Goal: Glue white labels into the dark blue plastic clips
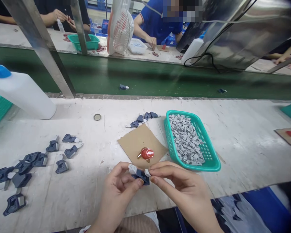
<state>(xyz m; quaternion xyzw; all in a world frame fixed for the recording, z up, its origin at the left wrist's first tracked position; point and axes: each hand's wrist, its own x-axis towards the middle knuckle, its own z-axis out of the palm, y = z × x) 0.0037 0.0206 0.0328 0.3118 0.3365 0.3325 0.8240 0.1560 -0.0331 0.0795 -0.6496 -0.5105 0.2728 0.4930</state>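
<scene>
Holding a dark blue part (143,179) just in front of the teal basket (209,150), toward its left, the left hand (120,187) has its grip closed around the piece. The right hand (181,181), nearer the basket, has its grip pinched on a small light grey piece (147,173) at the part's right end. Left of the basket lies a cardboard square (132,139) bearing a shiny red object (147,153). Grey pieces (184,137) fill most of the basket. More dark blue parts (24,166) are scattered on the bench (87,184) well to its left, and a short row (140,118) lies left of its far end. Beyond the basket runs a green belt (160,76).
</scene>
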